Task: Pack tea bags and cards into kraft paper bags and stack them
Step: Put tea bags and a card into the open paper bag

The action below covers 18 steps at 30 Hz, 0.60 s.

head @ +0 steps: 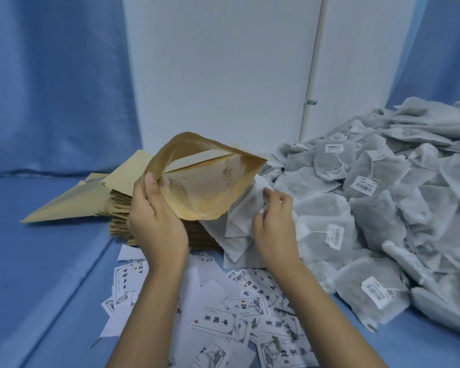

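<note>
Gripping open kraft bag [205,179] and tea bags [240,221]

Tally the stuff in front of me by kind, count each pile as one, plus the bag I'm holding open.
Open kraft bag, held by left hand: 1
Stack of flat kraft bags: 1
Heap of tea bags: 1
Spread of cards: 1
Total: 4

Your left hand [154,224] grips the left rim of a kraft paper bag [205,187], its mouth gaping toward you. Your right hand [272,221] pinches white tea bags [246,219] just beside the bag's lower right edge. Printed cards [215,322] lie scattered on the blue cloth [51,261] beneath your forearms, with a tea bag heap [383,203] at right.
</note>
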Available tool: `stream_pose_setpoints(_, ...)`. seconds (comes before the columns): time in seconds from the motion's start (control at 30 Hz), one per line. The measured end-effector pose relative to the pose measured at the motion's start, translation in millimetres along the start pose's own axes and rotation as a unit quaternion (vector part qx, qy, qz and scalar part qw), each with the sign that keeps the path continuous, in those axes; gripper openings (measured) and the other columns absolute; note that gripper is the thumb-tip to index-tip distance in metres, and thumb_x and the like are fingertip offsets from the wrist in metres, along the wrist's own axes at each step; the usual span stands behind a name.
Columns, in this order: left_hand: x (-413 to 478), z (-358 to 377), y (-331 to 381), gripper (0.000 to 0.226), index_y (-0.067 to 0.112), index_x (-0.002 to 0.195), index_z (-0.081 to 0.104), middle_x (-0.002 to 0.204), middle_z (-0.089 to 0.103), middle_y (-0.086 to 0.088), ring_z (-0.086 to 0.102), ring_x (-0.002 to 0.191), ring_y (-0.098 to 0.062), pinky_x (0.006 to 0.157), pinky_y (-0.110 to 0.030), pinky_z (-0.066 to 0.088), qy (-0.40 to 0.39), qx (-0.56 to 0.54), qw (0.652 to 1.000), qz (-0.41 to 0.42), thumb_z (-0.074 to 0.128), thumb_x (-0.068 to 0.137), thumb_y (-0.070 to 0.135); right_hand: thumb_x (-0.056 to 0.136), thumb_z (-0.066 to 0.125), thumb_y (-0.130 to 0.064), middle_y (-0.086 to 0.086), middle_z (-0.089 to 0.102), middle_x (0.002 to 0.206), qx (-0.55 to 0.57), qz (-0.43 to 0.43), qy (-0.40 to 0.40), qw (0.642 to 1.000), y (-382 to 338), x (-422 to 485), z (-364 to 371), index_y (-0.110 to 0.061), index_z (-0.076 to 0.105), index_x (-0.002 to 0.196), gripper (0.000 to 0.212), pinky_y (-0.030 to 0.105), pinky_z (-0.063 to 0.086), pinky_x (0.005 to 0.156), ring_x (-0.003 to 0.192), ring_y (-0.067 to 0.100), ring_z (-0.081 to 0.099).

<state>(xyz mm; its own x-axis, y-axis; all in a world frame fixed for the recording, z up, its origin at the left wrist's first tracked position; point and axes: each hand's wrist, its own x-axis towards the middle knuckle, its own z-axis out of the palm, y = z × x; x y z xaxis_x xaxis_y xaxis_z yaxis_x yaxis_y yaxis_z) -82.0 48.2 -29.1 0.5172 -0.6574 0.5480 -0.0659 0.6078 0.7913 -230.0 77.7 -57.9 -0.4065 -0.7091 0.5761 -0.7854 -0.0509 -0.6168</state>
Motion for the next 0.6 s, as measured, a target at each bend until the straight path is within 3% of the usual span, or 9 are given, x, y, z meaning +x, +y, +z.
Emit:
stream_pose_setpoints(0.07,-1.5,-3.6,-0.3,0.042,0.004,0.103,0.062,0.089,0.063,-0.008,0.05,0.079,-0.009,0.066,-0.008,0.036,-0.004,0.007,1.0,0.008,0.033,0.102,0.034,0.095,0.042,-0.003,0.008,0.021,0.15,-0.036,0.016,-0.008,0.999,6.6,0.4,1.7,-0.011,0.026,0.148,0.056,0.033,0.041,0.089,0.118,0.026,0.049)
stream_pose_setpoints(0.13,-0.1,-5.5,0.9,0.042,0.003,0.102,0.062,0.093,0.063,-0.02,0.051,0.084,-0.018,0.067,-0.019,0.037,-0.002,0.01,1.0,0.005,0.033,0.102,0.034,0.093,0.049,-0.011,0.007,0.022,0.152,-0.082,0.019,-0.011,0.996,11.3,2.7,0.4,-0.017,0.021,0.15,0.064,0.038,0.045,0.086,0.12,0.027,0.047)
stream_pose_setpoints(0.23,4.6,-6.6,2.0,0.042,0.005,0.102,0.062,0.097,0.062,-0.02,0.051,0.086,-0.019,0.066,-0.014,0.037,0.01,-0.006,1.0,-0.007,0.034,0.101,0.035,0.089,0.059,-0.031,0.005,0.022,0.155,-0.155,-0.015,-0.03,0.987,21.6,7.9,-1.2,-0.02,0.017,0.151,0.075,0.036,0.029,0.103,0.129,0.027,0.029)
stream_pose_setpoints(0.3,6.8,-7.5,1.7,0.042,0.001,0.099,0.061,0.1,0.06,-0.023,0.049,0.088,-0.02,0.065,-0.008,0.035,0.023,-0.015,1.0,-0.012,0.035,0.102,0.034,0.086,0.061,-0.031,0.0,0.03,0.151,-0.075,0.001,-0.072,0.995,22.8,9.8,-3.3,-0.022,0.018,0.15,0.077,0.041,0.021,0.11,0.134,0.024,0.022)
stream_pose_setpoints(0.37,7.4,-8.8,2.1,0.043,-0.002,0.097,0.059,0.1,0.058,-0.024,0.048,0.088,-0.021,0.063,-0.006,0.034,0.028,-0.017,0.999,-0.012,0.035,0.102,0.033,0.086,0.062,-0.023,0.001,0.037,0.146,0.02,0.019,-0.097,0.995,21.3,9.1,-2.9,-0.021,0.02,0.151,0.077,0.044,0.022,0.112,0.135,0.022,0.021)
stream_pose_setpoints(0.5,8.3,-9.5,3.0,0.043,-0.001,0.099,0.06,0.1,0.061,-0.022,0.05,0.089,-0.019,0.065,-0.005,0.035,0.026,-0.018,0.999,-0.009,0.034,0.102,0.033,0.084,0.067,-0.024,0.002,0.045,0.13,0.009,-0.025,-0.115,0.993,19.1,3.9,4.3,-0.016,0.034,0.144,0.07,0.037,0.026,0.105,0.128,0.023,0.029)
stream_pose_setpoints(0.6,9.1,-10.2,2.3,0.044,0.003,0.102,0.061,0.102,0.061,-0.019,0.053,0.098,-0.026,0.076,-0.019,0.04,0.031,-0.014,0.999,-0.019,0.033,0.101,0.037,0.081,0.071,-0.028,-0.005,0.04,0.115,0.0,-0.053,-0.115,0.992,13.2,-1.6,9.4,-0.021,0.055,0.126,0.048,0.03,0.023,0.094,0.12,0.02,0.029)
